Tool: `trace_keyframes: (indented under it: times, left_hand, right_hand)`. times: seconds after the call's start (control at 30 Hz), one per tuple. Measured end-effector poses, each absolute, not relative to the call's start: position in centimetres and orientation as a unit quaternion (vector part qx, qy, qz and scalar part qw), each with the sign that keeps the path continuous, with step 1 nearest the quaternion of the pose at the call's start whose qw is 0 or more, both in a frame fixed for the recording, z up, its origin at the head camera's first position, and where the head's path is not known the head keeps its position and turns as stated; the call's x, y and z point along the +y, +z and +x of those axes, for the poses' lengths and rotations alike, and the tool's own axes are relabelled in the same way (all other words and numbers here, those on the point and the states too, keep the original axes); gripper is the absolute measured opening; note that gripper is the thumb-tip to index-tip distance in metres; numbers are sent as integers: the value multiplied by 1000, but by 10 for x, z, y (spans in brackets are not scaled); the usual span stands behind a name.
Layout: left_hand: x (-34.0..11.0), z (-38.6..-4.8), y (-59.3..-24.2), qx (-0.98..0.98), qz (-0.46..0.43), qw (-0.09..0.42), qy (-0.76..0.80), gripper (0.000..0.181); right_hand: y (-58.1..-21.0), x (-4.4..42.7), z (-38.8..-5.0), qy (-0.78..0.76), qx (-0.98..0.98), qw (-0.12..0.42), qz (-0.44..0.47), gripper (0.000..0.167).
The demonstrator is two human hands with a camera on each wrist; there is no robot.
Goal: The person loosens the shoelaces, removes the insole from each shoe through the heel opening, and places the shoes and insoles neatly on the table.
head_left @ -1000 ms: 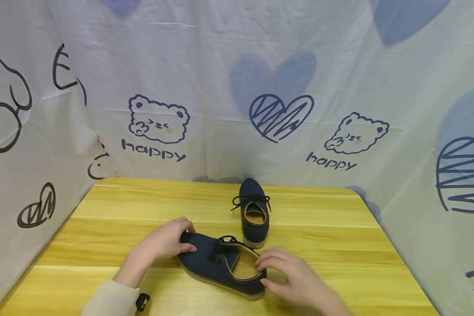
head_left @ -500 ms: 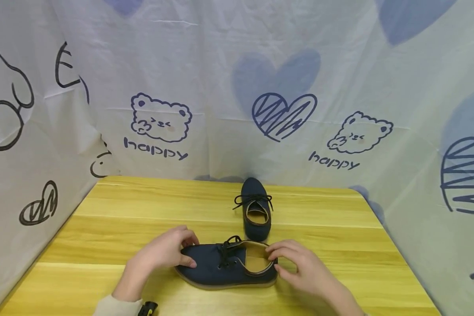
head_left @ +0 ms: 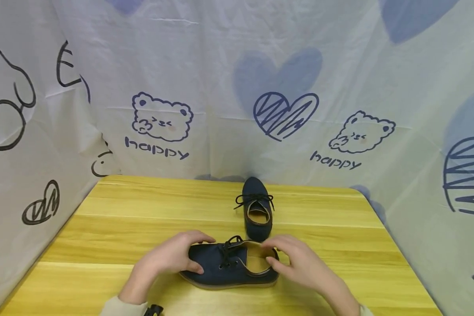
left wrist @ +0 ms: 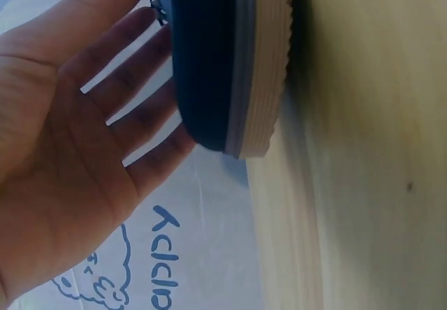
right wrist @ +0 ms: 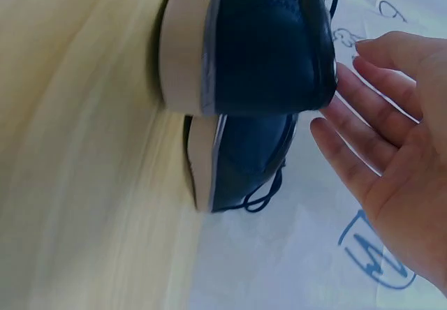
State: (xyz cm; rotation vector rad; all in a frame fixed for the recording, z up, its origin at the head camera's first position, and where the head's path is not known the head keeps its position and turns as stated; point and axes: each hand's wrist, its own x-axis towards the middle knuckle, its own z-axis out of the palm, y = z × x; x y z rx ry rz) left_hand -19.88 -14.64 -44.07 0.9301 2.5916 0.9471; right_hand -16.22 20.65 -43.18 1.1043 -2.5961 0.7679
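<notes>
A dark blue lace-up shoe (head_left: 221,265) lies sideways near the front of the table, its toe to the left and sole down. My left hand (head_left: 173,254) spans the toe, thumb on the near side and fingers along the far side. The left wrist view shows those fingers (left wrist: 143,125) extended and spread behind the toe. At the heel, my right hand (head_left: 302,263) hovers with relaxed fingers by the collar; in the right wrist view its fingers (right wrist: 363,111) are loosely extended beside the heel. Its thumb and index finger stand apart.
The matching shoe (head_left: 256,210) stands behind, toe toward the back, laces tied in a bow. Its heel is close behind the sideways shoe. The wood-grain table (head_left: 142,206) ends at a white printed cloth (head_left: 221,101) at the back and sides.
The near shoe has turned from slanted to nearly straight across and shifted right, then stayed put. My left hand has slid further along the toe; my right fingers have loosened from the heel.
</notes>
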Motion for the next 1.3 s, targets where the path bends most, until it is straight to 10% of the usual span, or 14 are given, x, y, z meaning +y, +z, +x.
trace_keyframes:
  times: [1.3]
  left_hand:
    - [-134, -191, -447, 891, 320, 122, 298, 78]
  right_hand:
    - [-428, 167, -204, 260, -902, -161, 304, 37]
